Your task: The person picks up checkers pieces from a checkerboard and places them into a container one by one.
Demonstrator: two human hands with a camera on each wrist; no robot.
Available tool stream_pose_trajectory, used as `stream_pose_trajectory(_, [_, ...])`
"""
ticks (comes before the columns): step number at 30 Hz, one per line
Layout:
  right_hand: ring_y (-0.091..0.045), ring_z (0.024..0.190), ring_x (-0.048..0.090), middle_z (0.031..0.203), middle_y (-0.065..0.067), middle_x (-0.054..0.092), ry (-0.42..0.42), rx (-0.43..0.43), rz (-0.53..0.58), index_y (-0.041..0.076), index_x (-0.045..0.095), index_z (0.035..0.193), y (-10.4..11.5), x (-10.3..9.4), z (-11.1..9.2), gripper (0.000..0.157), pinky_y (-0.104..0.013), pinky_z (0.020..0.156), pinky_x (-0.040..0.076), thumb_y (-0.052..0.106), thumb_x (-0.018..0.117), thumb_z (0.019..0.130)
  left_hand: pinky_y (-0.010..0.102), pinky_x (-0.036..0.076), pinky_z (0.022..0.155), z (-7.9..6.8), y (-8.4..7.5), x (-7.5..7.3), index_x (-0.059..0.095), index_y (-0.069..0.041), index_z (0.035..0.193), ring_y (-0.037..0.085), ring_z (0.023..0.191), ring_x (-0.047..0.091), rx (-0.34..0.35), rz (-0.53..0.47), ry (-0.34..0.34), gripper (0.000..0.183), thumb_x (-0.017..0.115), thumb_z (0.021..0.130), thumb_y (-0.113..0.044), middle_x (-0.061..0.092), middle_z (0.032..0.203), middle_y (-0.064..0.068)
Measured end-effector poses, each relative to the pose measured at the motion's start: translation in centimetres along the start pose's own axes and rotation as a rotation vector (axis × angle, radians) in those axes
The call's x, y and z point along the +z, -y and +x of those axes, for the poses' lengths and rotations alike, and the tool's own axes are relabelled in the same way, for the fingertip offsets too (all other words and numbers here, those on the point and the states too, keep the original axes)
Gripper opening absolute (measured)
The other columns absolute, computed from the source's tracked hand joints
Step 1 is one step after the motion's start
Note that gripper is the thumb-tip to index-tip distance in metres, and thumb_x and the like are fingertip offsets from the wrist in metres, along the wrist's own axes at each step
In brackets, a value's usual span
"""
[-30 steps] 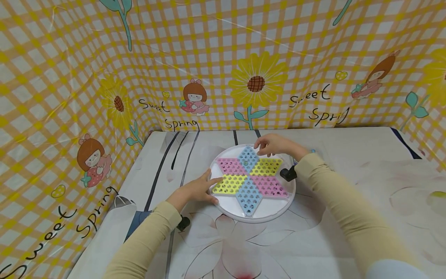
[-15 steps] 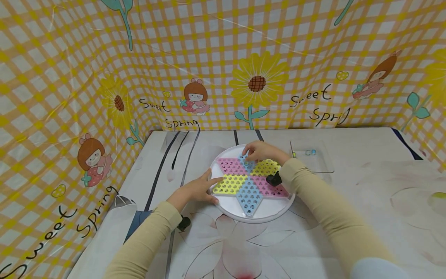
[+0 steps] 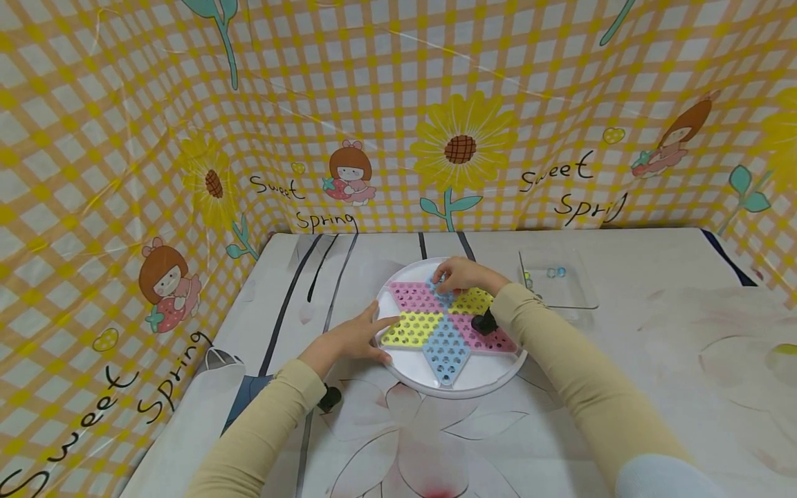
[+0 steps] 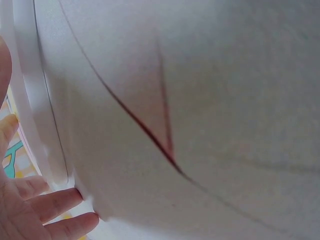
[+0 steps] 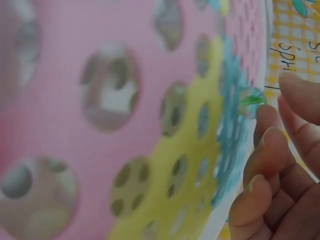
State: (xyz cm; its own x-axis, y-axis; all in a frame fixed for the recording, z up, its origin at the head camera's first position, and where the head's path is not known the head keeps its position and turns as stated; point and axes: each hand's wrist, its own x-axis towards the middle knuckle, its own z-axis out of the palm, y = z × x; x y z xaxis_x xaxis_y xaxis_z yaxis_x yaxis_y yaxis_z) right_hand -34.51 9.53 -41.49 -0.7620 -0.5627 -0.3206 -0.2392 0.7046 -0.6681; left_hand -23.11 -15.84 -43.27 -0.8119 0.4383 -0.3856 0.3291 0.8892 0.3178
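Note:
A round white Chinese checkers board (image 3: 479, 384) with a pink, yellow and blue star lies before me. My right hand (image 3: 463, 273) is over the far blue point, fingers curled. At its fingertips is a clear marble (image 5: 251, 101) with a green streak, low against the blue holes; the hand partly hides its seat. My left hand (image 3: 351, 337) rests on the board's left rim, fingers spread, thumb toward the near side. In the left wrist view, the fingers (image 4: 55, 202) of that hand show beside the white rim.
A clear shallow tray (image 3: 573, 306) stands at the back right, with several marbles in it, one of them blue (image 3: 561, 272). A checked cloth (image 3: 398, 83) hangs behind and at the left. A white, dark-blue item (image 3: 239, 387) lies at the left.
My right hand has moved left from the board's far right edge onto the far blue point, uncovering the tray. Over the last half second it has barely shifted. The left hand stays put.

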Motion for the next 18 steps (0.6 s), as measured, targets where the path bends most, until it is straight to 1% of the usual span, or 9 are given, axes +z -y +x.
stream_pose_trajectory(5, [-0.010,0.054,0.050,0.081,-0.006,0.058,0.018,0.019,-0.057,0.002,0.060,0.103,-0.45,0.13,0.14,0.022,-0.024,0.051,0.042,0.012,0.064,0.083,0.051,0.034,0.101,0.01,0.06,0.07,0.027,-0.034,0.144,0.042,0.130,0.030,0.005,0.006,-0.005,0.080,0.065,0.075,-0.051,0.001,0.152,0.020])
stream_pose_trajectory(10, [-0.010,0.054,0.049,0.080,-0.006,0.059,0.024,0.029,-0.061,0.003,0.061,0.104,-0.53,0.22,0.21,0.024,-0.022,0.050,0.041,0.012,0.065,0.082,0.051,0.034,0.101,-0.05,0.03,0.12,0.027,-0.034,0.144,0.042,0.130,0.031,0.004,0.008,-0.005,0.080,0.065,0.076,-0.051,0.001,0.152,0.020])
stream_pose_trajectory(18, [-0.009,0.053,0.047,0.078,-0.004,0.058,0.018,0.025,-0.072,0.003,0.062,0.103,-0.69,0.35,0.51,0.022,-0.021,0.049,0.041,0.011,0.064,0.082,0.052,0.033,0.101,-0.31,-0.18,-0.16,0.026,-0.035,0.144,0.042,0.131,0.030,-0.011,0.005,0.003,0.079,0.065,0.076,-0.050,0.001,0.153,0.019])
